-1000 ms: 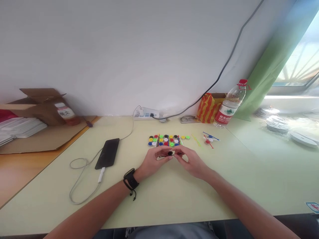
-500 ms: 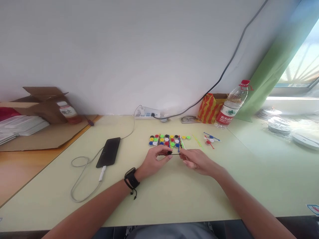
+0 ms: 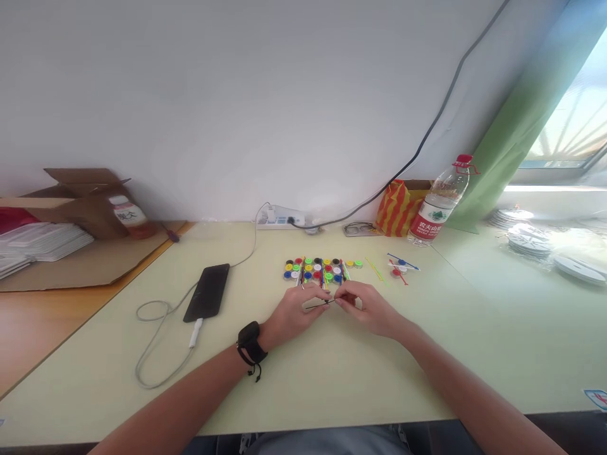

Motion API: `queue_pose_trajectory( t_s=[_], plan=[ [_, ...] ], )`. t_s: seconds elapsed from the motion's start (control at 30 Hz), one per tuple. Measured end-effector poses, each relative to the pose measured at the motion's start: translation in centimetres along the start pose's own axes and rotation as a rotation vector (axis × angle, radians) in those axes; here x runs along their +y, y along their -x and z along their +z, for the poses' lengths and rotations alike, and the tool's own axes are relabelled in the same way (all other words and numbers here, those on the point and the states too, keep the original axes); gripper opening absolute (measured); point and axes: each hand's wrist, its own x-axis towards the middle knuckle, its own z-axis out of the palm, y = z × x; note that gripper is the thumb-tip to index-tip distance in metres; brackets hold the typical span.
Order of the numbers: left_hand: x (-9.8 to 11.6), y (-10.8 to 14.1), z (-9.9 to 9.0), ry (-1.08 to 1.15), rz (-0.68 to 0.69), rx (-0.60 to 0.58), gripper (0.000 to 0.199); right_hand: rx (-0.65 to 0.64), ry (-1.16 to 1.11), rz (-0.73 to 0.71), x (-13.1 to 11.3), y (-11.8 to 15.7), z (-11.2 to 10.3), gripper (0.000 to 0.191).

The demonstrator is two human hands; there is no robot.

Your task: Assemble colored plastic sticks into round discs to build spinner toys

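Note:
My left hand (image 3: 301, 309) pinches a small black piece at the middle of a thin black stick (image 3: 315, 307). The fingers and thumb of my right hand (image 3: 365, 305) are closed on the stick's right end. Just beyond the hands lie rows of small round discs (image 3: 309, 267) in black, red, yellow, green, blue and white, with coloured sticks (image 3: 323, 272) laid across them. Farther right, yellow-green sticks (image 3: 375, 268) rest on the table, beside blue, white and red sticks (image 3: 403, 263) lying over a few discs. My fingers partly hide the black piece.
A phone (image 3: 207, 292) with a white charging cable (image 3: 161, 341) lies left on the table (image 3: 294, 379). Behind stand a power strip (image 3: 279, 218), a striped bag (image 3: 398, 208) and a water bottle (image 3: 434, 208). White discs (image 3: 528, 239) are stacked right; a cardboard box (image 3: 90, 202) stands left.
My right hand has moved left and slightly nearer, closer to my left hand. The black stick has turned from level to slanting, its left end lower.

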Motion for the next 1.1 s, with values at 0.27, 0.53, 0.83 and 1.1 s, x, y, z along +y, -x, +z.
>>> queue_pose_trajectory(
  t_s=[0.27,0.53,0.83,1.1],
  plan=[
    [0.1,-0.2,-0.3,0.063,-0.052,-0.029,0.013,0.019,-0.016,-0.014,-0.2,-0.1,0.0,0.019],
    [0.2,-0.4,0.1,0.425,-0.156,-0.085,0.019,0.099,-0.133,0.03,0.4,-0.3,0.0,0.025],
    [-0.5,-0.7,0.2,0.505,-0.27,0.025,0.029,0.196,-0.073,0.013,0.3,0.0,-0.2,0.038],
    [-0.8,-0.7,0.0,0.508,-0.309,0.076,0.03,0.08,-0.191,0.085,-0.1,0.1,0.4,0.037]
  ],
)
